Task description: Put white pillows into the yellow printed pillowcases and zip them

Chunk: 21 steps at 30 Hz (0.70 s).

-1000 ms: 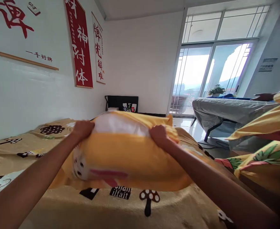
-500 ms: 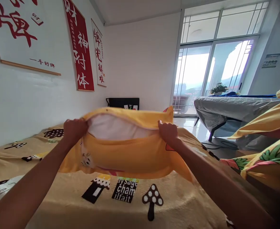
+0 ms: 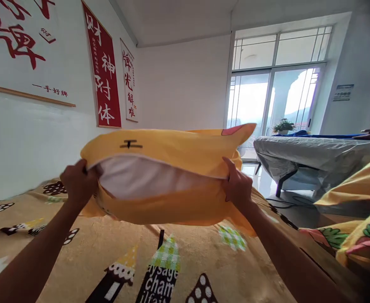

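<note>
A yellow pillowcase point(image 3: 172, 147) with a white pillow point(image 3: 141, 179) showing in its open mouth hangs in the air above the bed. My left hand point(image 3: 76, 183) is closed on the left corner of the opening. My right hand point(image 3: 237, 187) is closed on the right corner. The opening faces me and gapes wide between both hands. Under it lies a tan blanket point(image 3: 185, 256) printed with mushrooms, houses and words.
A white wall with red and white scrolls point(image 3: 104, 71) runs along the left. A grey-covered table point(image 3: 307, 153) with a potted plant point(image 3: 282, 125) stands before tall glass doors. Yellow patterned bedding point(image 3: 361, 214) lies at the right edge.
Both hands have lifted the pillowcase off the blanket and raised it higher. Its mouth has opened wider and the far end has swung up.
</note>
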Each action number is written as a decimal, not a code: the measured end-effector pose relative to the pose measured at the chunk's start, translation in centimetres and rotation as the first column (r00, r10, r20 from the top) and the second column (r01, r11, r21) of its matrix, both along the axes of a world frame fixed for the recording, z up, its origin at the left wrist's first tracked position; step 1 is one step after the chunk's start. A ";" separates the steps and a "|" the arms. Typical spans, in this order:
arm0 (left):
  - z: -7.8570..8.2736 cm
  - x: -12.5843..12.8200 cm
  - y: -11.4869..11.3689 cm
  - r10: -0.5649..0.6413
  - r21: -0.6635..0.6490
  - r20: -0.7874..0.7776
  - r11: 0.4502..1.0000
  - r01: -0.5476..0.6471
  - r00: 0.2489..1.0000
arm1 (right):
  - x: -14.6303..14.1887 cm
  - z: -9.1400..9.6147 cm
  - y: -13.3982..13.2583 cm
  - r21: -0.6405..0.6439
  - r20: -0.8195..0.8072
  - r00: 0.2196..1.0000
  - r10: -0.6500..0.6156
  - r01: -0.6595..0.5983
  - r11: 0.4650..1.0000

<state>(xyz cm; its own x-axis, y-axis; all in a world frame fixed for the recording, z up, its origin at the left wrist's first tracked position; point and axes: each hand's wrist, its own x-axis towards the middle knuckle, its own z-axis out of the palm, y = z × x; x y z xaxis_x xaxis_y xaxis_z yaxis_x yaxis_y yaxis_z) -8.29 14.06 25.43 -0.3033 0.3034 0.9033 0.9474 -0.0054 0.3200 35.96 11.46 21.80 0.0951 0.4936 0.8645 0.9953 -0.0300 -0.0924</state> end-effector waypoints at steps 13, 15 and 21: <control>-18.7 -1.2 -2.6 -0.266 -0.792 -0.205 0.610 0.000 0.942 | 1.0 -16.8 -1.8 -0.598 0.175 0.881 0.440 -0.260 0.758; -17.8 -2.2 -4.1 -0.395 -0.807 -0.083 0.566 0.171 0.915 | 2.2 -14.4 -2.8 -0.584 0.175 0.844 0.507 -0.326 0.744; -15.6 -7.3 -5.0 -0.539 -0.453 0.388 0.595 0.664 0.748 | 7.1 -5.3 -3.1 -0.018 0.243 0.957 0.158 -0.158 0.987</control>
<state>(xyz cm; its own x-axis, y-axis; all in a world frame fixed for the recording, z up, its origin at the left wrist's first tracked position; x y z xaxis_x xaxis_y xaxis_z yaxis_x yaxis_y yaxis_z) -15.61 9.02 9.83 -0.0129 0.8827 0.4698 0.7093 -0.3231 0.6264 43.04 8.36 16.52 -0.1967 0.4841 0.8526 0.9798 0.1293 0.1526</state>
